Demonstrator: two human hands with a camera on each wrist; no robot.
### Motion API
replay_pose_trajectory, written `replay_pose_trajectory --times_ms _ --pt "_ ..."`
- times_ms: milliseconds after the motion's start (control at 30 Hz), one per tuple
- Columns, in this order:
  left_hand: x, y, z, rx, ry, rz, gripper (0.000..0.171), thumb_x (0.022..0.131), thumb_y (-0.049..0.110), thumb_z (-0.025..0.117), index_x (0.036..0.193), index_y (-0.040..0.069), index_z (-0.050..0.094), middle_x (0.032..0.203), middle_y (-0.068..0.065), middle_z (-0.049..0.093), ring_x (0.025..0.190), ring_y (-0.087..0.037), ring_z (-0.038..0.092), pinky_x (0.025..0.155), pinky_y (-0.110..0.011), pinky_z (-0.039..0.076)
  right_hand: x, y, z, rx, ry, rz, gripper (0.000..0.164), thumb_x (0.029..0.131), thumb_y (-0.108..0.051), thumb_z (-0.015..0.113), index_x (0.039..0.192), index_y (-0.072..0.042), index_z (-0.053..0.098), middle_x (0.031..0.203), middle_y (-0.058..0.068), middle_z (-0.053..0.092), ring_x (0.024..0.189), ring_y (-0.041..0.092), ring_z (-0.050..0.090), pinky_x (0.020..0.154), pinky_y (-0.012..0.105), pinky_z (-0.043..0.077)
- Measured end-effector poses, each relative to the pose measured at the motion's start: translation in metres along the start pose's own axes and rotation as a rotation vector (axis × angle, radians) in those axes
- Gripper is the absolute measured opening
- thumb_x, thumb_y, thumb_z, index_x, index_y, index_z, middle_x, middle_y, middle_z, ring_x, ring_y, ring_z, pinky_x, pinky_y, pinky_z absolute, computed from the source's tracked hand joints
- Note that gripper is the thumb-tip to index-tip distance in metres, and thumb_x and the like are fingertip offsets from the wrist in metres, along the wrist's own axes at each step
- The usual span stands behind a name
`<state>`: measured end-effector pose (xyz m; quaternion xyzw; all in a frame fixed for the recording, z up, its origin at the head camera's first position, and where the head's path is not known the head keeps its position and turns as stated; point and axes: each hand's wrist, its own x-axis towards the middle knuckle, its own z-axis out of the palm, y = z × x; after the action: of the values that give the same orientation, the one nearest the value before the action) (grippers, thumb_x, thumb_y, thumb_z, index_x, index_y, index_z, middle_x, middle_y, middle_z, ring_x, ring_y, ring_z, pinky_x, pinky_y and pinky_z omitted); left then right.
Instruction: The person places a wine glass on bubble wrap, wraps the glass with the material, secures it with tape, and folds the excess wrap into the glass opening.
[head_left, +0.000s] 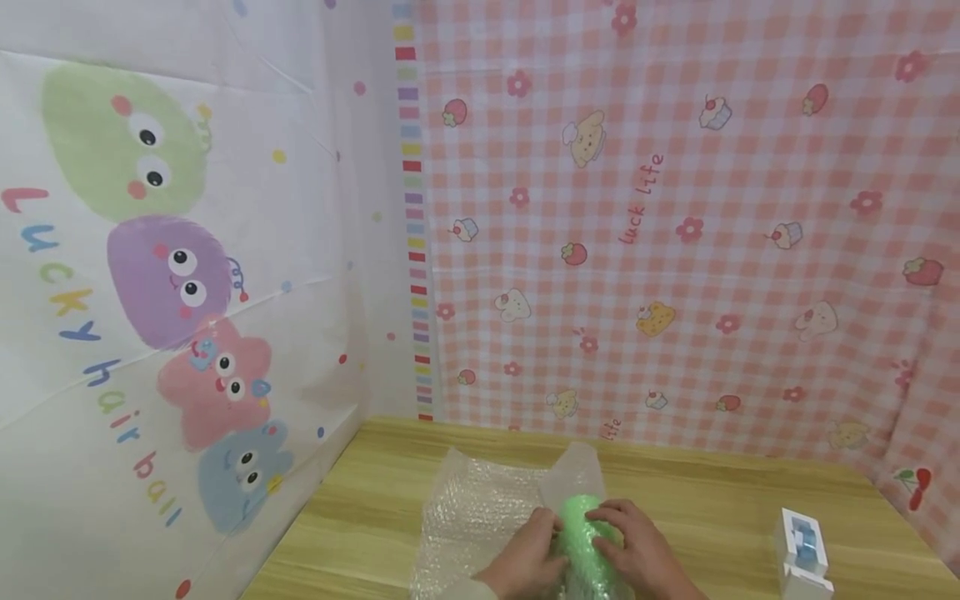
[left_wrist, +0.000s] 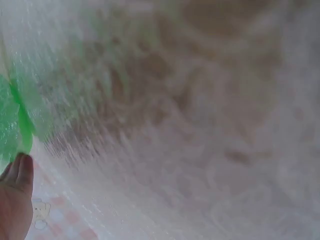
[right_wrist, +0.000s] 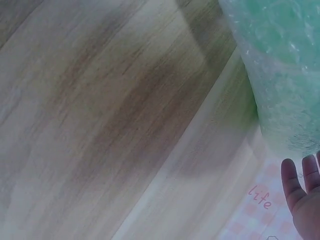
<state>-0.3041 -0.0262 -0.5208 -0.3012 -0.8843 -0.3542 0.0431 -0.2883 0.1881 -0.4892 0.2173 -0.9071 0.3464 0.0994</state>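
A green cylinder (head_left: 582, 533) lies on the table, wrapped at least partly in clear bubble wrap (head_left: 480, 508). Its exact kind cannot be made out through the wrap. My left hand (head_left: 528, 557) holds its left side, with fingertips against the green surface. From the other side my right hand (head_left: 643, 546) grips it, several fingers bent over the top. In the left wrist view the loose bubble wrap (left_wrist: 165, 115) fills most of the picture, and the left hand (left_wrist: 16, 200) shows at the edge. The right wrist view has the wrapped cylinder (right_wrist: 287, 65) above the right hand's fingers (right_wrist: 291, 180).
A white tape dispenser (head_left: 802, 554) with a blue roll stands at the right of the wooden table (head_left: 720, 492). A printed white sheet (head_left: 300, 250) hangs at the left, and a pink checked cloth (head_left: 675, 275) hangs behind the table.
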Motion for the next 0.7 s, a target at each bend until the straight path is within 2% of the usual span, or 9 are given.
replay_pose_trajectory --times_ms 133,267,367,467,567,700 --pt "0.002 -0.002 -0.001 0.104 0.028 0.068 0.033 0.086 0.018 0.073 0.111 0.011 0.053 0.106 0.003 0.054 0.103 -0.011 0.053 0.091 -0.026 0.048 0.0 -0.001 0.0 0.019 0.001 0.036 0.028 0.087 -0.016 0.076 0.113 -0.012 0.068 0.118 0.006 0.059 0.112 0.036 0.057 0.089 0.054 0.051" --pt "0.003 -0.004 0.001 0.206 0.089 0.177 0.033 0.083 0.019 0.074 0.107 0.011 0.053 0.102 0.004 0.049 0.098 -0.011 0.046 0.087 -0.022 0.044 0.0 0.0 0.0 0.01 0.014 0.053 0.029 0.085 -0.016 0.077 0.112 -0.011 0.067 0.117 0.006 0.06 0.11 0.036 0.058 0.089 0.055 0.051" --pt "0.003 -0.003 0.0 0.208 0.097 0.202 0.033 0.083 0.017 0.074 0.106 0.009 0.052 0.102 0.003 0.046 0.098 -0.011 0.045 0.087 -0.021 0.045 0.0 0.0 0.0 -0.009 0.028 0.058 0.028 0.085 -0.015 0.077 0.111 -0.012 0.067 0.117 0.005 0.06 0.11 0.034 0.059 0.09 0.054 0.051" --pt "0.004 0.0 0.0 0.15 0.058 0.154 0.031 0.084 0.012 0.074 0.107 0.008 0.053 0.102 0.002 0.047 0.097 -0.01 0.048 0.087 -0.022 0.047 -0.001 0.001 -0.001 -0.016 0.037 0.062 0.028 0.085 -0.015 0.077 0.11 -0.012 0.068 0.116 0.004 0.06 0.109 0.033 0.059 0.09 0.052 0.051" --pt "0.008 0.005 0.0 0.036 0.017 0.053 0.034 0.082 0.005 0.075 0.109 0.006 0.054 0.102 0.0 0.05 0.092 -0.008 0.054 0.083 -0.021 0.05 -0.003 0.003 -0.002 -0.016 0.039 0.052 0.028 0.085 -0.016 0.077 0.111 -0.011 0.068 0.116 0.003 0.06 0.108 0.032 0.06 0.089 0.051 0.051" --pt "0.013 0.011 -0.001 -0.071 0.004 -0.052 0.051 0.077 -0.003 0.074 0.124 0.001 0.054 0.106 -0.002 0.053 0.087 -0.007 0.057 0.077 -0.021 0.052 -0.004 0.004 -0.003 -0.005 0.032 0.041 0.03 0.086 -0.018 0.076 0.113 -0.01 0.067 0.115 0.003 0.06 0.106 0.033 0.06 0.088 0.049 0.052"
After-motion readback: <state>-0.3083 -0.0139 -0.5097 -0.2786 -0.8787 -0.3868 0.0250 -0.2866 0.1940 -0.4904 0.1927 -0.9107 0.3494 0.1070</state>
